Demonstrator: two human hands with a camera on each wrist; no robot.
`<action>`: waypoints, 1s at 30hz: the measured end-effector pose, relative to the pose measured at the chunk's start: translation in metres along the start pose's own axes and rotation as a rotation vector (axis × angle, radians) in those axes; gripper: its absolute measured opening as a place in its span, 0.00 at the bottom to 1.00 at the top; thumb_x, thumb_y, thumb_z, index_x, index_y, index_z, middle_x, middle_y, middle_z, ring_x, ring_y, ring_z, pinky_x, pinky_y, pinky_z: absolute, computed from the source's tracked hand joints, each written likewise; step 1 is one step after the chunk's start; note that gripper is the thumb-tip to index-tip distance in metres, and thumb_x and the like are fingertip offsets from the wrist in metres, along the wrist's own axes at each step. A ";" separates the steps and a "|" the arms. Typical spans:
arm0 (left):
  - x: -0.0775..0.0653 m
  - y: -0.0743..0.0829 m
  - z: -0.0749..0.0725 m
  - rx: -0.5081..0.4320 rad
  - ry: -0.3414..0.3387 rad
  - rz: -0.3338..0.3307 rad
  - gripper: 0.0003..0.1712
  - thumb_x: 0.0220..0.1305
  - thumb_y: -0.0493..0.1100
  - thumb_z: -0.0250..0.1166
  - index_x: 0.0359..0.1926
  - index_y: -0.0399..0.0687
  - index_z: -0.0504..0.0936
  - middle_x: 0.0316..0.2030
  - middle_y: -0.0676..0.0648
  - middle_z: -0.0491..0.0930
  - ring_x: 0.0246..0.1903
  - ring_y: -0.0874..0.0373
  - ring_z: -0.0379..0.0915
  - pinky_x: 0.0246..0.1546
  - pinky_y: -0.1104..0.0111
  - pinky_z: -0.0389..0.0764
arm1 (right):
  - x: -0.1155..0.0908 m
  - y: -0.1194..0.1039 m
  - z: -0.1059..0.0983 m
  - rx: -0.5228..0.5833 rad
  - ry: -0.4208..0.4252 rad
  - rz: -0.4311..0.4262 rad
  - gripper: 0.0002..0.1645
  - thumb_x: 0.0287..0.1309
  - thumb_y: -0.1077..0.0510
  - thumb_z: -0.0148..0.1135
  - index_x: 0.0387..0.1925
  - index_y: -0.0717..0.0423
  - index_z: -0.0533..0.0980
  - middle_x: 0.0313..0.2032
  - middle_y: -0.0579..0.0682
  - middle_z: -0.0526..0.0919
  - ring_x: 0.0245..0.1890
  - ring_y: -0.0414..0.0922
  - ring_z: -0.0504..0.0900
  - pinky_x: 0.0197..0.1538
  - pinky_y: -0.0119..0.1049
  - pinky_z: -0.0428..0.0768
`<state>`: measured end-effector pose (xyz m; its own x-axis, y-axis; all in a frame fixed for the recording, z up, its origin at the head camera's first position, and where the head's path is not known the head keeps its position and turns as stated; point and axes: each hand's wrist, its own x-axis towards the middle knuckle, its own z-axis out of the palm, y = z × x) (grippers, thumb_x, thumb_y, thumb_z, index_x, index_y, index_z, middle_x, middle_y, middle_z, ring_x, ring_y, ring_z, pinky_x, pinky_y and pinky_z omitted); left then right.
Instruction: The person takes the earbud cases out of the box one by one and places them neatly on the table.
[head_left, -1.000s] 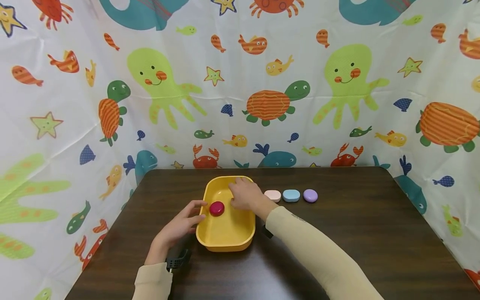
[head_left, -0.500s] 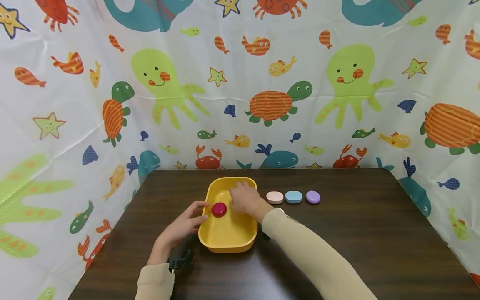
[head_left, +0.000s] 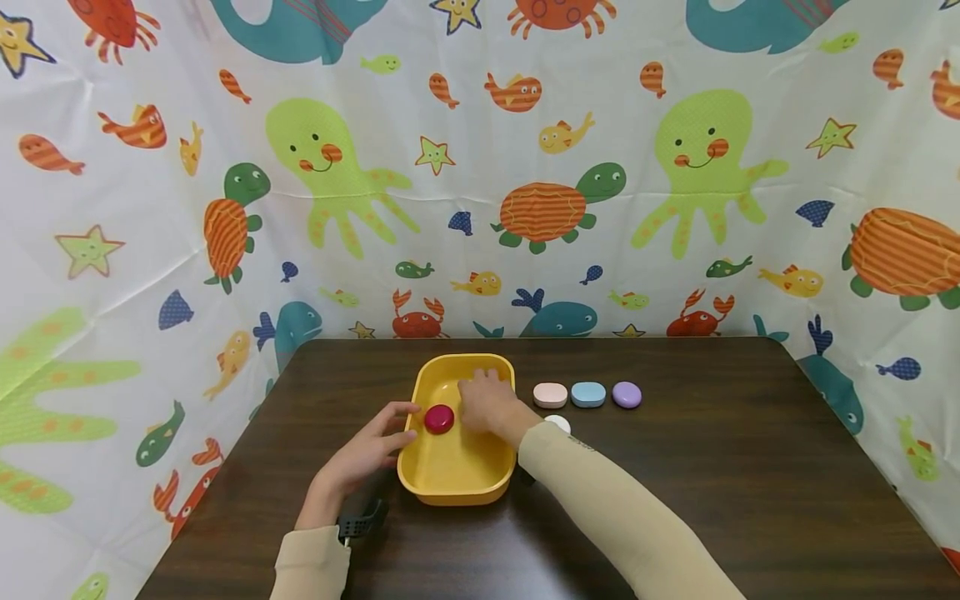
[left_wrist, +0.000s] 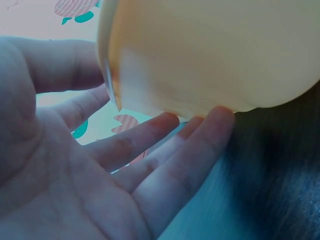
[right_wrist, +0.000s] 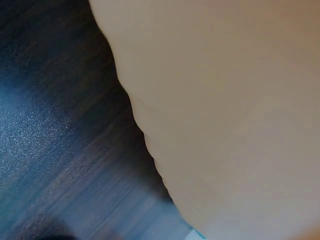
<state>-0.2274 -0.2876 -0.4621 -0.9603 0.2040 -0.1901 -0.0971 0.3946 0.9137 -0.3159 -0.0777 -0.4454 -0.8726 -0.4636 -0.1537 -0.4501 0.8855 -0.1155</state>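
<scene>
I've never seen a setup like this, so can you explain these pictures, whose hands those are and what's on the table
There's no machine, just a person's bare hands. The wide picture is taken from the head, looking forward and down; the two close ones are from the left and right wrists. The left hand holds the side of a yellow tub on a dark table. The right hand is inside the tub; I can't tell whether it holds anything. A red piece lies in there too. Right of the tub, a pink piece, blue piece and purple piece sit in a row, with a white piece nearer, partly hidden by the right sleeve.
</scene>
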 end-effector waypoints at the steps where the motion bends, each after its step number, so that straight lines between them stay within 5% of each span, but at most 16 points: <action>1: 0.000 0.000 0.000 -0.001 0.000 0.002 0.25 0.76 0.44 0.57 0.70 0.50 0.64 0.69 0.34 0.62 0.63 0.37 0.67 0.57 0.44 0.78 | 0.000 0.000 0.000 0.011 -0.002 0.001 0.32 0.61 0.49 0.68 0.66 0.49 0.74 0.59 0.55 0.74 0.57 0.53 0.69 0.63 0.52 0.75; 30: -0.001 0.002 0.001 0.008 0.010 -0.009 0.26 0.76 0.44 0.57 0.70 0.50 0.64 0.69 0.34 0.62 0.64 0.38 0.67 0.59 0.43 0.76 | -0.004 0.008 -0.010 0.125 -0.066 -0.059 0.29 0.59 0.57 0.71 0.63 0.49 0.77 0.53 0.52 0.75 0.52 0.49 0.68 0.62 0.45 0.75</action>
<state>-0.2261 -0.2864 -0.4601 -0.9620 0.1916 -0.1944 -0.1032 0.4038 0.9090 -0.3175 -0.0684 -0.4357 -0.8290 -0.5198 -0.2065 -0.4699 0.8475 -0.2469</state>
